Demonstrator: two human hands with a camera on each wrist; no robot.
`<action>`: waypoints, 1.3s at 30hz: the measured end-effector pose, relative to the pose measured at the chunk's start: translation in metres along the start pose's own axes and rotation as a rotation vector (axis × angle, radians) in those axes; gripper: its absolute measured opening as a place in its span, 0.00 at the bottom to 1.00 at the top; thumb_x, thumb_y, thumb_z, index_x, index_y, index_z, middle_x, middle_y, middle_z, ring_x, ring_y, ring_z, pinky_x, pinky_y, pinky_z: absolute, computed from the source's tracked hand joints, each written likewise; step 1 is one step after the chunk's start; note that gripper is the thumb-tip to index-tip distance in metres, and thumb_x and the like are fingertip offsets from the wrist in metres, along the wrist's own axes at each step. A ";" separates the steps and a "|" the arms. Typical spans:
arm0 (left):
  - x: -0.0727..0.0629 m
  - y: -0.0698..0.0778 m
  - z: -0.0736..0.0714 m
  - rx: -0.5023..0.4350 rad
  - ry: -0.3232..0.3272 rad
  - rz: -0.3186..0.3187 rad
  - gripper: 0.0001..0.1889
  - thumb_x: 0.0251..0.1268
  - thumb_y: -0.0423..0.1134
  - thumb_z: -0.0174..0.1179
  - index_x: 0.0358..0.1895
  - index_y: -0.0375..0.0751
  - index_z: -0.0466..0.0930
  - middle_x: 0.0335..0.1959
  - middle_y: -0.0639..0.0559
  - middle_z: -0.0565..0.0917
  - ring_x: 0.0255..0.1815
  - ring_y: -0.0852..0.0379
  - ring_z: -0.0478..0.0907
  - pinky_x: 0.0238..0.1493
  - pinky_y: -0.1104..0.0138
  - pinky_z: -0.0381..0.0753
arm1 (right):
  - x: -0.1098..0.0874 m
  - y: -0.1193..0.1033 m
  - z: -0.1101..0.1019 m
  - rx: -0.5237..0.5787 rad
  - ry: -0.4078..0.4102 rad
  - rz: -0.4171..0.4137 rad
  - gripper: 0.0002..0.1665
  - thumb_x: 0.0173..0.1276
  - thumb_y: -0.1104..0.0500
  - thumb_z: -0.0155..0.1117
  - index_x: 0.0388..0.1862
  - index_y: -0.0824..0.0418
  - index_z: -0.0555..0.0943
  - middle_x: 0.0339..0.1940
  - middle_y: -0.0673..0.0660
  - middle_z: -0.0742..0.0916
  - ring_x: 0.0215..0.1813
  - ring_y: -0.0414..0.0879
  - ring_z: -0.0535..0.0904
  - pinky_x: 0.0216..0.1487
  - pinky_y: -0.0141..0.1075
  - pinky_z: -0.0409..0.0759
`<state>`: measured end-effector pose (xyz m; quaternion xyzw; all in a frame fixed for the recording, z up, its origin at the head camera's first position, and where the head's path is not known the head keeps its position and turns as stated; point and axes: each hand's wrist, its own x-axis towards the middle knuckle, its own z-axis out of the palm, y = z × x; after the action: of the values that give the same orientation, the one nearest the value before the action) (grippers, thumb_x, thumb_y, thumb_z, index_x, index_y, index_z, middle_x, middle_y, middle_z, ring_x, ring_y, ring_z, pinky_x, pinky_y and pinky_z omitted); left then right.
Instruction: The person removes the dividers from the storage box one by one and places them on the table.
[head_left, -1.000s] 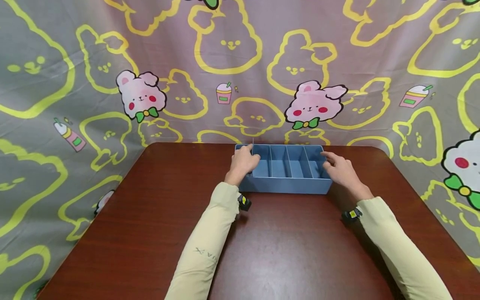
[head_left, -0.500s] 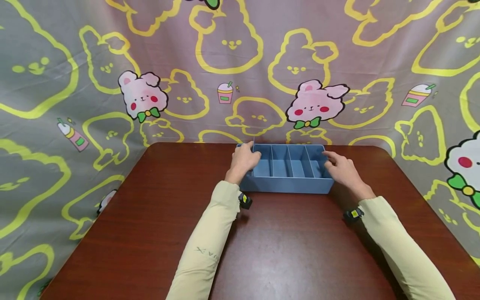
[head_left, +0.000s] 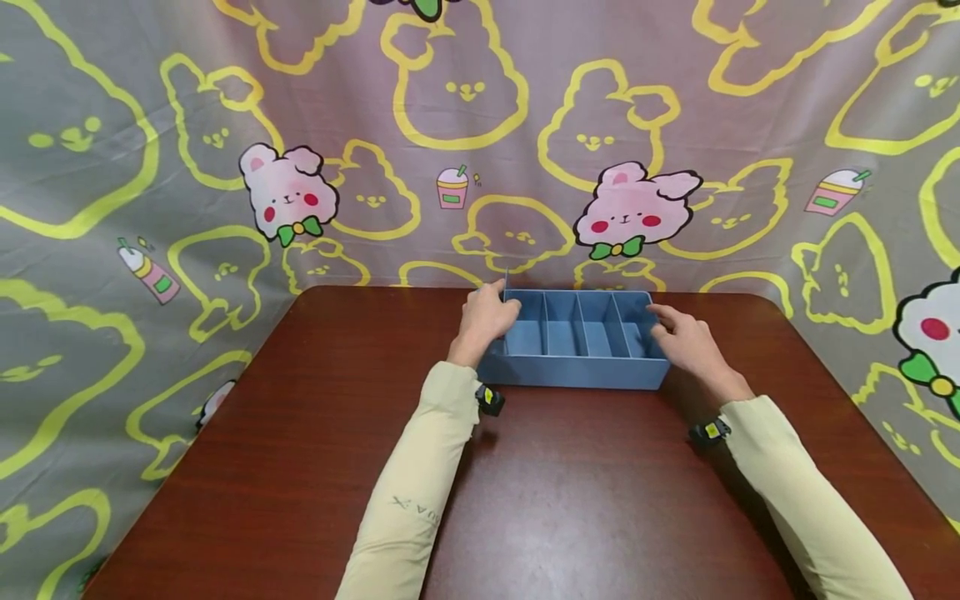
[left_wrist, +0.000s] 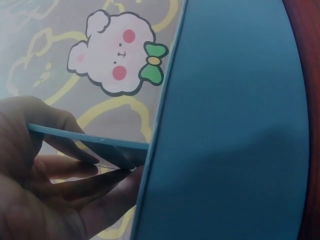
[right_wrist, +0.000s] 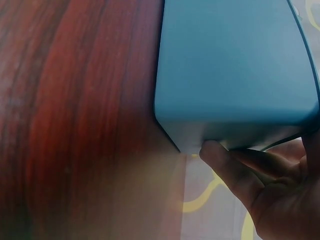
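One blue box (head_left: 577, 373) stands near the far edge of the brown table (head_left: 570, 500) in the head view, its long axis running left to right, its open top facing up and its long front wall turned toward the person. Crosswise partitions (head_left: 546, 325) run front to back across that axis. At the left end, the left hand (head_left: 486, 318) pinches a thin divider (head_left: 506, 280) whose top rises above the rim; at the other end, the right hand (head_left: 688, 342) grips the box. Behind hangs a printed curtain (head_left: 517, 167).

Turned on its side, the left wrist view shows what the head view hides: the divider's edge passing between the thumb and the fingers (left_wrist: 70, 175), and reaching the front rim nearly square to it. Smooth front wall fills much of the right half.

Also sideways, the right wrist view brings out the outer face of the right end, where one fingertip (right_wrist: 212, 150) presses; the thumb's exact place cannot be told here. A rounded front corner shows too, but none of the partitions.
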<state>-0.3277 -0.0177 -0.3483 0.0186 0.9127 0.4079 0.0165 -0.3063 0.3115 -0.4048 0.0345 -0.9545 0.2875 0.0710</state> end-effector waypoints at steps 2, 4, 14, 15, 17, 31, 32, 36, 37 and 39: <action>-0.001 0.001 -0.001 -0.011 0.007 -0.005 0.31 0.70 0.44 0.50 0.76 0.55 0.59 0.08 0.54 0.68 0.06 0.57 0.53 0.14 0.67 0.62 | -0.001 0.000 -0.001 -0.005 0.003 -0.002 0.29 0.73 0.58 0.44 0.72 0.61 0.68 0.65 0.74 0.76 0.30 0.52 0.74 0.36 0.41 0.70; -0.003 0.002 -0.001 -0.010 0.020 -0.004 0.31 0.70 0.44 0.50 0.76 0.55 0.60 0.08 0.54 0.68 0.06 0.57 0.54 0.15 0.67 0.63 | -0.001 0.000 -0.002 -0.007 0.001 -0.008 0.29 0.73 0.58 0.43 0.72 0.61 0.68 0.65 0.74 0.76 0.31 0.52 0.74 0.35 0.41 0.69; -0.005 0.006 -0.002 0.027 0.081 0.039 0.31 0.68 0.44 0.51 0.75 0.54 0.62 0.18 0.51 0.73 0.09 0.57 0.57 0.20 0.65 0.65 | -0.001 0.002 -0.002 -0.002 0.004 -0.030 0.28 0.73 0.59 0.44 0.71 0.62 0.69 0.64 0.75 0.77 0.26 0.50 0.72 0.32 0.39 0.69; -0.005 0.006 -0.003 0.032 0.079 0.036 0.31 0.68 0.44 0.51 0.75 0.54 0.62 0.18 0.51 0.73 0.09 0.57 0.57 0.20 0.65 0.65 | -0.001 0.001 -0.002 -0.001 0.004 -0.033 0.28 0.73 0.59 0.43 0.71 0.62 0.69 0.64 0.75 0.77 0.25 0.50 0.71 0.31 0.39 0.68; -0.005 0.007 -0.004 0.028 0.068 0.027 0.31 0.68 0.44 0.51 0.75 0.55 0.61 0.16 0.51 0.72 0.08 0.57 0.56 0.17 0.66 0.64 | -0.001 0.001 -0.002 0.002 0.004 -0.035 0.28 0.73 0.59 0.44 0.71 0.62 0.69 0.64 0.75 0.76 0.24 0.50 0.70 0.30 0.39 0.68; -0.010 0.008 -0.015 -0.023 0.094 0.117 0.25 0.70 0.44 0.52 0.71 0.54 0.69 0.31 0.48 0.82 0.16 0.54 0.74 0.23 0.64 0.70 | -0.003 0.003 -0.003 0.007 -0.016 -0.022 0.29 0.74 0.58 0.43 0.72 0.61 0.67 0.66 0.74 0.75 0.28 0.51 0.73 0.36 0.42 0.70; -0.010 0.008 -0.017 -0.023 0.093 0.119 0.25 0.70 0.44 0.52 0.71 0.55 0.69 0.31 0.48 0.83 0.16 0.55 0.74 0.23 0.64 0.69 | -0.003 0.003 -0.004 0.007 -0.016 -0.024 0.29 0.74 0.58 0.43 0.72 0.61 0.67 0.65 0.74 0.75 0.29 0.51 0.73 0.37 0.42 0.70; -0.008 0.008 -0.025 -0.012 0.069 0.100 0.29 0.70 0.45 0.51 0.74 0.55 0.64 0.33 0.46 0.83 0.12 0.56 0.67 0.19 0.66 0.66 | -0.003 0.002 -0.004 0.010 -0.023 -0.020 0.29 0.74 0.58 0.43 0.73 0.61 0.67 0.66 0.74 0.75 0.30 0.51 0.74 0.38 0.43 0.71; -0.008 0.008 -0.028 -0.011 0.063 0.099 0.29 0.70 0.45 0.51 0.75 0.55 0.63 0.34 0.47 0.82 0.11 0.57 0.64 0.18 0.66 0.65 | -0.003 0.002 -0.004 0.011 -0.024 -0.020 0.29 0.74 0.58 0.43 0.73 0.61 0.67 0.66 0.74 0.75 0.29 0.51 0.73 0.38 0.43 0.71; -0.007 0.006 -0.034 -0.005 0.051 0.098 0.31 0.70 0.45 0.51 0.76 0.54 0.61 0.33 0.42 0.82 0.09 0.57 0.61 0.16 0.67 0.65 | -0.002 0.002 -0.003 0.012 -0.023 -0.019 0.29 0.74 0.58 0.43 0.73 0.61 0.67 0.66 0.74 0.75 0.27 0.50 0.72 0.38 0.43 0.70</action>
<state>-0.3224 -0.0389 -0.3211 0.0527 0.9098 0.4109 -0.0266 -0.3041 0.3153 -0.4038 0.0473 -0.9531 0.2922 0.0626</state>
